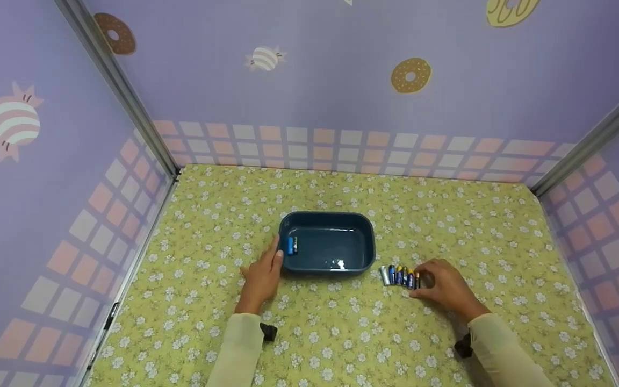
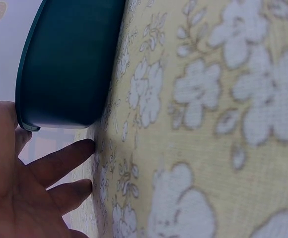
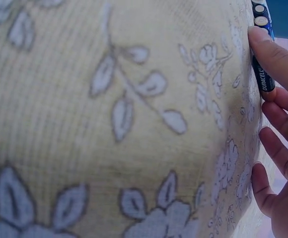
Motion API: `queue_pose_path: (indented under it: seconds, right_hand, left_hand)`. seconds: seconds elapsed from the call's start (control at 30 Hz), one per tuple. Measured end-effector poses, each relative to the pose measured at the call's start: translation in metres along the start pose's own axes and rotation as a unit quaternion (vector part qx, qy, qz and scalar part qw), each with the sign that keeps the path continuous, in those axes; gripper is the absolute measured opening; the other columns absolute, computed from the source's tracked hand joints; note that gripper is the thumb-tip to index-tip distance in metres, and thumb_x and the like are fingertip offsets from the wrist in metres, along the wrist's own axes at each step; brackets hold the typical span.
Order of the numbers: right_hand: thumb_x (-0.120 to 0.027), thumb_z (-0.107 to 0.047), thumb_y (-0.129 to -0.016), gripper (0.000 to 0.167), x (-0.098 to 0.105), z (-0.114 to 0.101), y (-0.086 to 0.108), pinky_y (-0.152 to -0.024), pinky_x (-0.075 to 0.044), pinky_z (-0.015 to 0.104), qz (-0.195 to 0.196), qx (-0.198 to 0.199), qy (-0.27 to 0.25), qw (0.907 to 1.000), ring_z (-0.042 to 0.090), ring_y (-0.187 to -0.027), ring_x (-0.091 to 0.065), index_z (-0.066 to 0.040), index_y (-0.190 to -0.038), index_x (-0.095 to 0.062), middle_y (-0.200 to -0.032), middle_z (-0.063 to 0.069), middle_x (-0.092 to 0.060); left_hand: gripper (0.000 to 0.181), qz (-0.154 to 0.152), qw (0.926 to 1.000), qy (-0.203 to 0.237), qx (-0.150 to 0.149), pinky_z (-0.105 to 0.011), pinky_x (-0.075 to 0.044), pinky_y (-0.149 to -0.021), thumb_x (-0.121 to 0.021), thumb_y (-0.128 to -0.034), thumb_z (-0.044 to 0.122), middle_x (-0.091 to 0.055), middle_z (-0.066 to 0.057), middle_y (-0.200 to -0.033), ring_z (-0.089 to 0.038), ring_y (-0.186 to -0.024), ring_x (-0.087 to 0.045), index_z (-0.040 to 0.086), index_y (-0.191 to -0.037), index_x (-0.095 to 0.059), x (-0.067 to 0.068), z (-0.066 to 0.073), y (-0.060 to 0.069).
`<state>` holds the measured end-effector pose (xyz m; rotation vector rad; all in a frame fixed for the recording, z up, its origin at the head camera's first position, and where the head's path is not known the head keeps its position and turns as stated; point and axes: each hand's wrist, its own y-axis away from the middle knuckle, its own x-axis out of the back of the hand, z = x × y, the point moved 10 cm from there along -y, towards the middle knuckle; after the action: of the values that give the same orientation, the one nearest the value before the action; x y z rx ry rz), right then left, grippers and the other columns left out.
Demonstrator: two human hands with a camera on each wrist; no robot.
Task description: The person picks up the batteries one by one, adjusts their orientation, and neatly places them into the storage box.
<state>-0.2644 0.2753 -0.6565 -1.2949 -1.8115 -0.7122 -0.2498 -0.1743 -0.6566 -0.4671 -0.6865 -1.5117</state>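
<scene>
A dark blue-green plastic bin (image 1: 328,271) stands on the cloth. Inside, against its left wall, a blue battery (image 1: 290,245) and a darker battery (image 1: 295,245) lie side by side. My left hand (image 1: 262,274) touches the bin's left side, its fingers mostly straight; the wrist view shows some fingertips near the cloth. To the right of the bin, several batteries (image 1: 400,275) form a row. My right hand (image 1: 446,287) pinches the row's rightmost one, a black and copper Duracell battery (image 3: 264,82), between thumb and index finger; its other fingers are loosely bent.
A yellow cloth (image 1: 342,333) with white flowers covers the work surface. Purple walls (image 1: 331,91) with pink and white checks enclose it at the back and both sides. A small black object (image 1: 110,316) lies along the left edge.
</scene>
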Motion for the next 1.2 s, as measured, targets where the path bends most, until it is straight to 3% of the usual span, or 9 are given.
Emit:
queue_pose_path:
  seconds: [0.37, 0.53, 0.73, 0.9, 1.07, 1.2]
  right_hand:
    - [-0.090, -0.050, -0.073, 0.060, 0.007, -0.006, -0.005, -0.091, -0.055, 0.053, -0.007, -0.013, -0.033, 0.9993, 0.023, -0.110, -0.062, -0.021, -0.122, -0.071, -0.123, -0.001, -0.065]
    - [-0.090, -0.044, -0.075, 0.060, 0.012, -0.016, -0.010, -0.085, -0.055, 0.050, -0.001, -0.003, -0.040, 0.9992, 0.023, -0.104, -0.063, -0.016, -0.125, -0.070, -0.121, 0.002, -0.066]
    - [-0.089, -0.039, -0.079, 0.058, 0.013, -0.025, -0.018, -0.088, -0.057, 0.052, 0.000, -0.012, -0.073, 0.9973, 0.028, -0.109, -0.066, -0.014, -0.128, -0.068, -0.124, 0.005, -0.066]
    - [-0.088, -0.044, -0.078, 0.060, 0.016, -0.038, -0.027, -0.089, -0.056, 0.053, 0.013, 0.012, -0.084, 0.9963, 0.029, -0.109, -0.065, -0.014, -0.126, -0.069, -0.124, 0.005, -0.066]
    - [-0.088, -0.042, -0.079, 0.060, 0.020, -0.053, -0.039, -0.091, -0.054, 0.056, 0.024, 0.032, -0.093, 0.9949, 0.032, -0.111, -0.065, -0.012, -0.127, -0.069, -0.124, 0.004, -0.067]
    - [-0.087, -0.042, -0.080, 0.057, 0.025, -0.066, -0.048, -0.090, -0.055, 0.057, 0.034, 0.045, -0.093, 0.9941, 0.036, -0.111, -0.065, -0.017, -0.128, -0.068, -0.123, 0.003, -0.068]
  left_hand:
    - [0.059, 0.004, 1.0000, 0.005, 0.002, -0.079, 0.012, -0.114, -0.026, -0.1084, 0.061, -0.036, -0.001, -0.165, -0.044, -0.151, -0.034, 0.043, -0.164, -0.016, 0.000, 0.000, 0.000]
    - [0.058, 0.003, 1.0000, -0.006, -0.007, -0.082, 0.010, -0.112, -0.023, -0.1079, 0.063, -0.039, -0.007, -0.164, -0.047, -0.147, -0.039, 0.047, -0.163, -0.011, 0.001, 0.002, 0.000]
    - [0.060, 0.005, 0.9999, -0.012, -0.004, -0.082, 0.009, -0.112, -0.022, -0.1072, 0.064, -0.039, -0.008, -0.164, -0.048, -0.146, -0.040, 0.044, -0.163, -0.013, 0.002, 0.002, 0.000]
    - [0.061, 0.007, 0.9999, -0.010, -0.002, -0.080, 0.009, -0.114, -0.024, -0.1080, 0.062, -0.038, -0.008, -0.164, -0.048, -0.147, -0.038, 0.040, -0.164, -0.016, 0.003, 0.003, 0.000]
    - [0.058, 0.005, 1.0000, -0.008, 0.000, -0.079, 0.009, -0.114, -0.024, -0.1081, 0.062, -0.036, -0.002, -0.165, -0.043, -0.150, -0.036, 0.047, -0.163, -0.012, 0.002, 0.001, 0.001]
    - [0.056, 0.004, 1.0000, 0.000, 0.003, -0.079, 0.011, -0.114, -0.025, -0.1080, 0.062, -0.036, -0.002, -0.165, -0.041, -0.150, -0.036, 0.052, -0.161, -0.010, 0.002, 0.001, 0.002]
